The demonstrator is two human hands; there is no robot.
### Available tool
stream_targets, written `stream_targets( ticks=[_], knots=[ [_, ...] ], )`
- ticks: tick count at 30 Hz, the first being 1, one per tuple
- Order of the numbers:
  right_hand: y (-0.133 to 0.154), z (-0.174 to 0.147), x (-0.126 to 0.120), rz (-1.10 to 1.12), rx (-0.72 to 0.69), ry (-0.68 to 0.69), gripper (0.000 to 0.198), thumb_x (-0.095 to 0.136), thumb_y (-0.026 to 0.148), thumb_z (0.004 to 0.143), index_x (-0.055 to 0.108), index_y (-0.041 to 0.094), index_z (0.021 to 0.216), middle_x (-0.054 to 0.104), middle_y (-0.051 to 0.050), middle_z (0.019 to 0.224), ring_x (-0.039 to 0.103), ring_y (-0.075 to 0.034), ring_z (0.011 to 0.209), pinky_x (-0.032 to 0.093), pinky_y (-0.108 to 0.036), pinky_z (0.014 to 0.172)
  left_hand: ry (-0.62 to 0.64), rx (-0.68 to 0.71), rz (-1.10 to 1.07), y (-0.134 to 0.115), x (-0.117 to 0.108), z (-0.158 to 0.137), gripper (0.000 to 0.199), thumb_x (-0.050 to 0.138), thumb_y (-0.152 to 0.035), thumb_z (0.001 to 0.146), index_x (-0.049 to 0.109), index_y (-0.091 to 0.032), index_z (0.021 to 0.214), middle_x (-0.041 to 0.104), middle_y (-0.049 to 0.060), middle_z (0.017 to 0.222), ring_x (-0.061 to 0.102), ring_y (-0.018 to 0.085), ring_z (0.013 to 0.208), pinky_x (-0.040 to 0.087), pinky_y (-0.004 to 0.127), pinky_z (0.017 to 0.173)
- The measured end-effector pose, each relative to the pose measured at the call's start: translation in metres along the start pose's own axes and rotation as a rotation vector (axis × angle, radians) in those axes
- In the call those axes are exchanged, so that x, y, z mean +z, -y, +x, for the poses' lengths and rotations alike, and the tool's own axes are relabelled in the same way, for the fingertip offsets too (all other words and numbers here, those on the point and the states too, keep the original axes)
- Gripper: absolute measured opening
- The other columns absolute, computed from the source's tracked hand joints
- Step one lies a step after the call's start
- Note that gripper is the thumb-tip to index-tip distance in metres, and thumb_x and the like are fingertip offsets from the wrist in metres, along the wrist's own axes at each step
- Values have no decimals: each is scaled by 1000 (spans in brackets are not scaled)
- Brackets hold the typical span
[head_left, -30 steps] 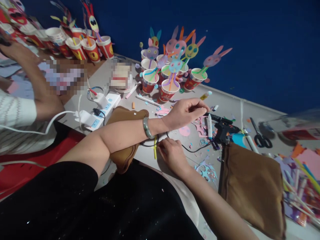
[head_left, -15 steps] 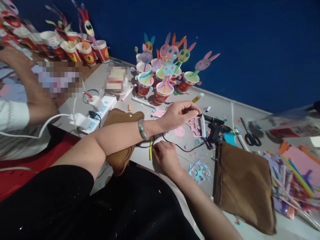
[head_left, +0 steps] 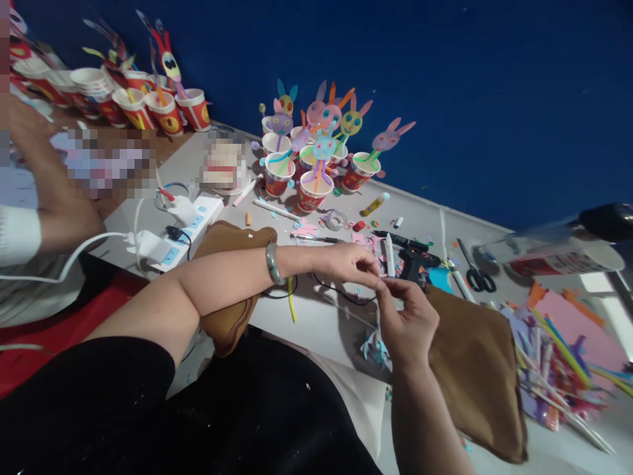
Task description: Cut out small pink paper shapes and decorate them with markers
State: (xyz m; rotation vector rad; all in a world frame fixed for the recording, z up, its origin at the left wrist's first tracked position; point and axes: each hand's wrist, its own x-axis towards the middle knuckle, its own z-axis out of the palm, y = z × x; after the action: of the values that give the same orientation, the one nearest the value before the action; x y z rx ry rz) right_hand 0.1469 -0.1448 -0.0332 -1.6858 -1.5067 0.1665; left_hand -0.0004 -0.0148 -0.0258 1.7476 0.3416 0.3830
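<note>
My left hand [head_left: 349, 262], with a bangle at its wrist, reaches across the table with thumb and fingers pinched. Its fingertips meet those of my right hand [head_left: 409, 320], also closed in a pinch. Anything between them is too small to make out. Just behind the hands lie a white pen [head_left: 390, 256] and a black glue gun [head_left: 413, 262]. Under my left wrist, a yellow strip [head_left: 291, 302] pokes out near a black cable. Cut paper scraps [head_left: 374, 349] lie below my right hand, partly covered by it.
Paper cups with rabbit figures [head_left: 316, 191] stand near the blue wall. A tape roll [head_left: 336, 220], scissors [head_left: 479, 270], a clear bottle [head_left: 554, 257] and a brown cushion [head_left: 477, 376] lie around. At left are a power strip [head_left: 198, 224] and another person's arm [head_left: 64, 191].
My right hand has risen from the table edge up and to the right to meet my left. My left hand has come lower, uncovering the tape roll. The view has shifted slightly.
</note>
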Motion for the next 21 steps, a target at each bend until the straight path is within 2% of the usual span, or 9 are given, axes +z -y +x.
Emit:
stream_targets(
  ticks=[2,4,9,15,21],
  knots=[
    [-4,2,-2,36,50,-48,15,66,34,85,69,19,87,71,-4,79,64,-18,72,50,-32,72,46,-23,19,1,2,-1,28,74,-39,75,68,-12,75,64,1,68,53,10,65,38,24,61],
    [-6,2,-2,88,78,-63,16,69,34,83,70,19,87,71,-4,80,65,-18,72,51,-32,72,44,-58,21,0,2,-2,22,73,-33,77,67,-12,73,62,0,66,52,9,62,37,24,60],
    [-12,0,3,232,131,6,19,73,35,81,68,18,87,69,-3,80,63,-16,73,51,-32,72,4,-127,-43,-8,2,-2,15,70,-23,79,64,-12,71,59,-3,61,52,8,60,39,22,61],
    [-12,3,1,291,143,55,30,78,38,77,64,19,95,66,-2,84,61,-15,72,50,-31,69,-49,-125,-107,-9,4,-2,18,76,-24,73,63,-11,72,59,-3,63,50,7,61,38,22,62],
    [-6,5,0,319,125,61,30,77,35,77,62,20,97,66,-3,85,62,-15,72,52,-32,68,-60,-113,-151,-18,3,-4,12,70,-17,75,62,-11,69,53,-6,57,45,5,55,36,21,59]
  ],
)
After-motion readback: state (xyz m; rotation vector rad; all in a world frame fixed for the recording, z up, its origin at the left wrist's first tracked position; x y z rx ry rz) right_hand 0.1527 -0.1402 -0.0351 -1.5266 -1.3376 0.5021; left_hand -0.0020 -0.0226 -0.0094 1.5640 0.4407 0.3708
